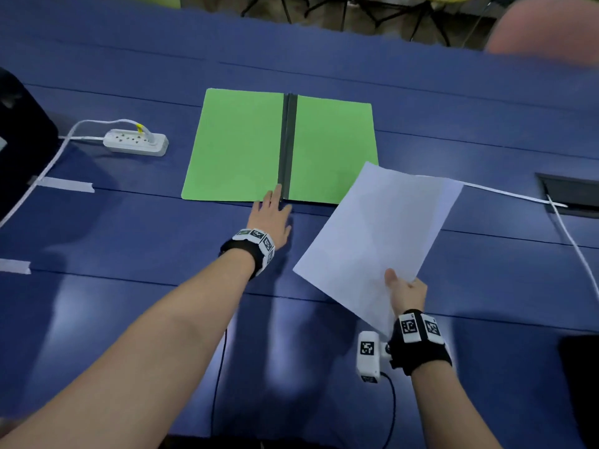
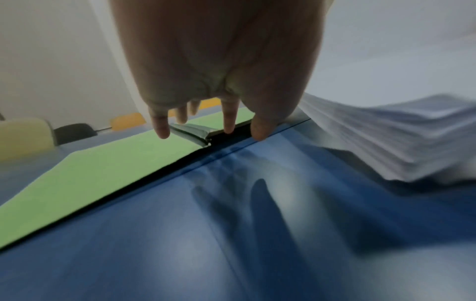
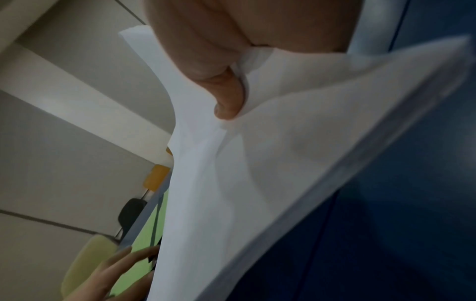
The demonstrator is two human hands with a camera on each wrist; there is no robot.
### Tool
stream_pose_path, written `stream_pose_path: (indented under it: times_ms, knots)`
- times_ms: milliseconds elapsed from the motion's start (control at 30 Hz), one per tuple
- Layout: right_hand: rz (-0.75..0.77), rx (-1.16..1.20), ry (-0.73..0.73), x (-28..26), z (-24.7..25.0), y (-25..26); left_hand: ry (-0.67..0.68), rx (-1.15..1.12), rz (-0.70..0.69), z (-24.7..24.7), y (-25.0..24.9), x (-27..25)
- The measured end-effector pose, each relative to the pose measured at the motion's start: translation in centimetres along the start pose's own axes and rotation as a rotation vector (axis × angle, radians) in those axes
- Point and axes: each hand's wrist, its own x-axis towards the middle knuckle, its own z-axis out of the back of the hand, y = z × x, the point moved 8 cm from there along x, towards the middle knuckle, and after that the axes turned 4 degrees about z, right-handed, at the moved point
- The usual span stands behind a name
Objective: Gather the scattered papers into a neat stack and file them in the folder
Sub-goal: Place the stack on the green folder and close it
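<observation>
A green folder [image 1: 240, 147] lies open and flat on the blue table, its dark spine [image 1: 287, 147] running down the middle. My left hand [image 1: 272, 215] reaches to the folder's near edge with straight fingers, the fingertips [image 2: 162, 130] at the spine's near end. My right hand [image 1: 406, 291] pinches the near corner of a stack of white papers [image 1: 376, 234], thumb on top. The stack is lifted off the table and tilted, and its far corner overlaps the folder's right flap. In the right wrist view the thumb [image 3: 229, 95] presses into the paper stack [image 3: 257, 163].
A white power strip [image 1: 136, 142] with its cable sits left of the folder. Strips of white tape [image 1: 66, 184] mark the table at left. A white cable [image 1: 570, 241] runs into a dark recessed port [image 1: 570, 196] at the right edge. A dark object [image 1: 22, 140] stands far left.
</observation>
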Motion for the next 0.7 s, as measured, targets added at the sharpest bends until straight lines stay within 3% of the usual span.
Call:
stream_pose_path:
  times_ms: [233,333,500,700]
  knots:
    - [0.016,0.004,0.117,0.5,-0.9,1.9,0.145,0.062,-0.037,-1.5,-0.6,3.1]
    - [0.035,-0.005,0.155,0.9,-1.0,2.6,0.089,0.008,-0.048,-2.2,-0.5,2.0]
    - [0.023,-0.010,0.206,0.1,-1.1,1.8,0.052,0.025,-0.140,-3.4,0.0,-3.4]
    - [-0.003,-0.026,0.204,-1.8,-0.7,0.1,0.051,0.023,-0.280,-6.4,-1.5,-14.0]
